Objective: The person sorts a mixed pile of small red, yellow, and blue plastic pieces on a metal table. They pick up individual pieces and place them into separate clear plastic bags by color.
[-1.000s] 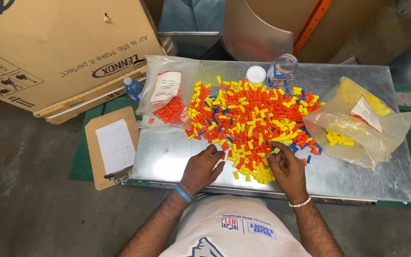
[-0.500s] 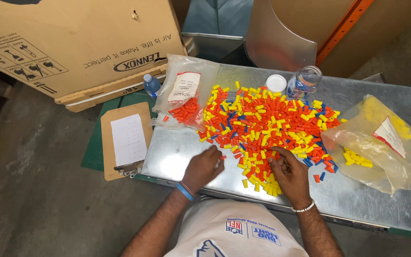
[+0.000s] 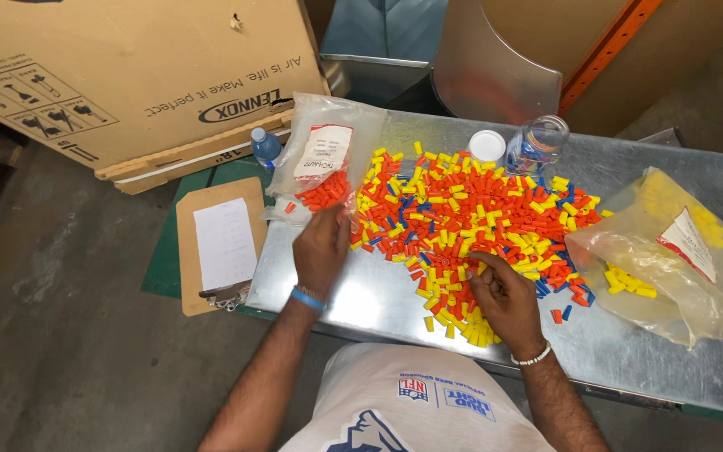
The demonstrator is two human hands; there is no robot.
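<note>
On metal table (image 3: 378,301): left hand (image 3: 321,247) grip indiscernible beside orange-cap bag (image 3: 321,167); right hand (image 3: 504,293) fingers together on caps pile (image 3: 470,218).

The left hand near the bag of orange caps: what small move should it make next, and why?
Probably the left hand should ease forward to the mouth of the clear bag that holds only orange caps and let go of whatever it carries there. Its fingers are closed just before that bag, while the right hand picks at the mixed pile of orange, yellow and blue caps. What it carries is hidden.
</note>
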